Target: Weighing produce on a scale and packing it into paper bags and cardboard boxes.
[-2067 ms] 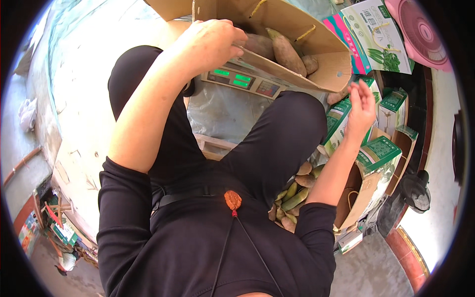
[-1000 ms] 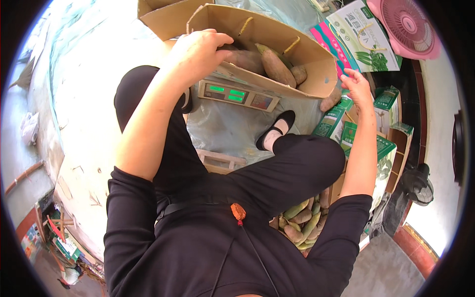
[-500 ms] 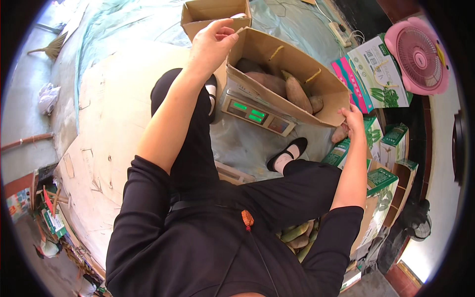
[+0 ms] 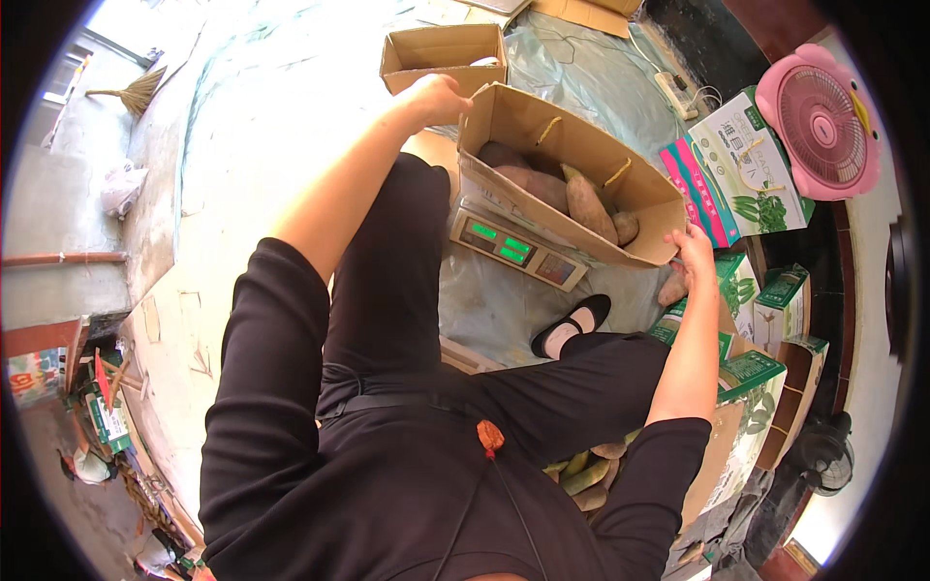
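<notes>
An open cardboard box (image 4: 542, 215) sits tilted on a digital scale (image 4: 518, 251) in front of me. Several thick, brownish-pink root vegetables (image 4: 587, 205) lie inside, one with a greenish tip. Two yellow cord handles (image 4: 617, 172) hang on its far inner wall. My left hand (image 4: 436, 103) is at the upper left corner, fingers closed on the edge. At the lower right corner, my right hand (image 4: 694, 254) pinches the rim. Green digits glow on the scale's display (image 4: 499, 242); the box covers its weighing plate.
A smaller open box (image 4: 446, 50) stands beyond. To the right are a pink fan (image 4: 820, 126), a printed carton (image 4: 746, 165), a power strip (image 4: 672, 91) and green-and-white cartons (image 4: 751, 378). More root vegetables (image 4: 586, 474) lie by my right thigh. A broom (image 4: 138, 91) leans far left.
The view has shifted, so the scene sits lower and farther right. My left hand has closed in on the box's corner; its fingers were raised higher before. The box remains on the scale.
</notes>
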The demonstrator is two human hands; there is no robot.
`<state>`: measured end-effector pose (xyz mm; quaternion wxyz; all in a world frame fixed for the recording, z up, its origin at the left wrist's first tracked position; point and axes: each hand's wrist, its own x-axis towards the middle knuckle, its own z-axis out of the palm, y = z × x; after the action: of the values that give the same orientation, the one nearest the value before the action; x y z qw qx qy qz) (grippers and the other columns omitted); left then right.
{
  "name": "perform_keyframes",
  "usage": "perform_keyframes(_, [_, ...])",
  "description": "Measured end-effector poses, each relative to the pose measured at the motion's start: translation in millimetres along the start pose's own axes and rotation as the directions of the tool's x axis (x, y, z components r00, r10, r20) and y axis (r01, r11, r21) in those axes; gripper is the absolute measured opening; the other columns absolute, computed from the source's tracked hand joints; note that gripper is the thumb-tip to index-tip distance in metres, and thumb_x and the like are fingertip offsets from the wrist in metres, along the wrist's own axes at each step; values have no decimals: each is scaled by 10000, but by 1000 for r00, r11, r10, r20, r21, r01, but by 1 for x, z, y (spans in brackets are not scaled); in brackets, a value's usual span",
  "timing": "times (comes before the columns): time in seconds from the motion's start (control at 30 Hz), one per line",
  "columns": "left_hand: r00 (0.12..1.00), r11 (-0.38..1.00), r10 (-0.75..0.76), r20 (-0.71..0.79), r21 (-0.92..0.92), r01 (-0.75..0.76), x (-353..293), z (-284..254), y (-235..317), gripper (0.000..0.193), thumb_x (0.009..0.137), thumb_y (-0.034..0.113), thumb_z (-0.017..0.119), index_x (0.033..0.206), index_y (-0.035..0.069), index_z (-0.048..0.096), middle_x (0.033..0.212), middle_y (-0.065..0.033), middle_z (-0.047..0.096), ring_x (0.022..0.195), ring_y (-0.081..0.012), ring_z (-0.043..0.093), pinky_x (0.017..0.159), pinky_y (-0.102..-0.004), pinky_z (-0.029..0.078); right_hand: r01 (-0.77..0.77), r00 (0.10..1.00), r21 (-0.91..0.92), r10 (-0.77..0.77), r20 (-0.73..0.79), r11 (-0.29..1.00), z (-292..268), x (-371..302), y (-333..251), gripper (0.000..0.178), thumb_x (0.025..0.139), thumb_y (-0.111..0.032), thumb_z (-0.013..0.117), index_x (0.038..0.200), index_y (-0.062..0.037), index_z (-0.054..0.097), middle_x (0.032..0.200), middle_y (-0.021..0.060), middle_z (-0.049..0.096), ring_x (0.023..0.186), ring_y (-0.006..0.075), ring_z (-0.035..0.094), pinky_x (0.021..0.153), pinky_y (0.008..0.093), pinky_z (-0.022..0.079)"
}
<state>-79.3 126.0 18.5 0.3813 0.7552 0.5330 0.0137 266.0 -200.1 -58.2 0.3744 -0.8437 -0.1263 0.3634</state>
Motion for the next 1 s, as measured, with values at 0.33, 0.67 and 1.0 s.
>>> perform_keyframes(0.33, [998,999,18,54,43,-21,34,33,-18,190,791,187,659,929,60,685,856,-92,666,829,-238,643,708,-415,502,-32,999,47,30,44,998,-1,2,-1,301,920,-203,537,1215,-143,527,969,13,654,922,177,597,789,397,459])
perform_keyframes(0.67, [981,951,54,-185,310,6,12,44,-9,183,772,112,608,895,43,724,967,-171,699,960,-293,675,823,-373,534,71,997,32,-70,-34,997,1,24,8,316,880,-129,588,1184,-62,532,794,61,642,678,169,615,525,306,471])
perform_keyframes(1.0, [935,993,12,-354,111,29,36,27,-123,206,747,136,601,893,56,721,902,-200,687,884,-340,675,775,-407,539,312,948,220,-319,-7,924,51,-20,-96,474,864,-326,687,1205,-67,486,823,29,609,744,101,591,619,241,475])
